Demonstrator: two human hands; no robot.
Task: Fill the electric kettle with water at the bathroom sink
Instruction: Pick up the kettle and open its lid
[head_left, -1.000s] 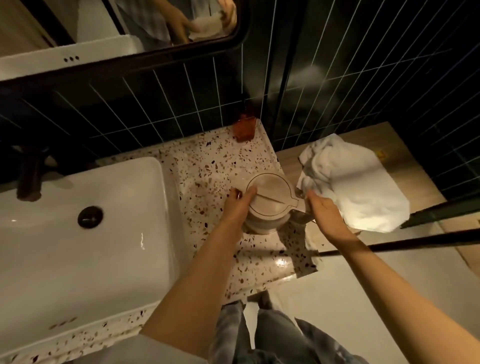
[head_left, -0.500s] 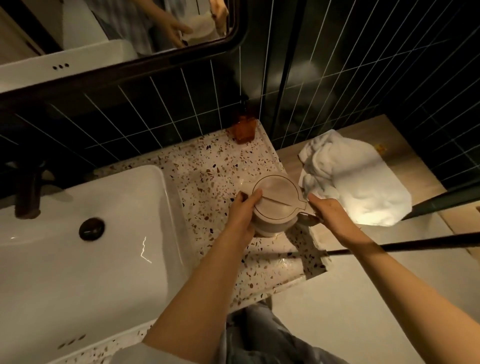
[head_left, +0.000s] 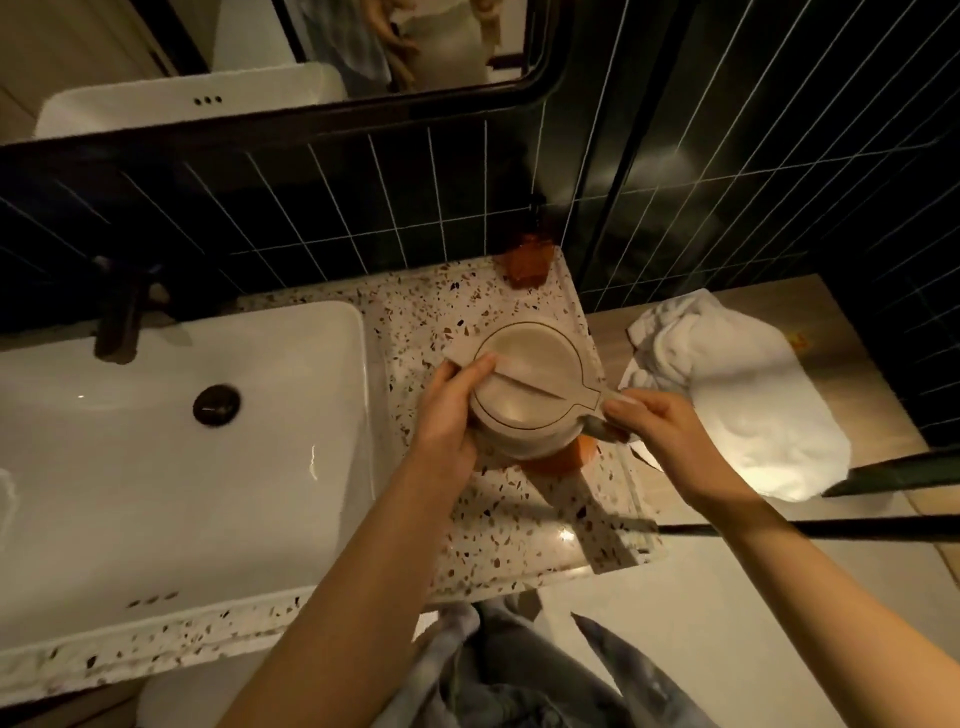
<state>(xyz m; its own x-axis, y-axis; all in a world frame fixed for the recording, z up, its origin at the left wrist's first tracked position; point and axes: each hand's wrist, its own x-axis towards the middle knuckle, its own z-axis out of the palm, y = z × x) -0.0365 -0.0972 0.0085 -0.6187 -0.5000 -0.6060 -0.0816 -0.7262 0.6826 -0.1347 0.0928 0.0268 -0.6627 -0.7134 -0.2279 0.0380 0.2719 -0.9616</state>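
A cream electric kettle with its round lid closed sits over an orange base on the speckled terrazzo counter. My left hand wraps the kettle's left side, thumb resting on the lid. My right hand pinches the handle on the kettle's right side. The white rectangular sink lies to the left, with a dark drain and a dark faucet at its back edge.
A crumpled white towel lies on the wooden shelf right of the counter. An orange bottle stands at the counter's back corner. Dark tiled wall and a black-framed mirror rise behind. A thin black rail crosses below my right arm.
The kettle has risen slightly, and its orange base now shows beneath it. My right hand has closed around the handle. The camera view has shifted left and closer.
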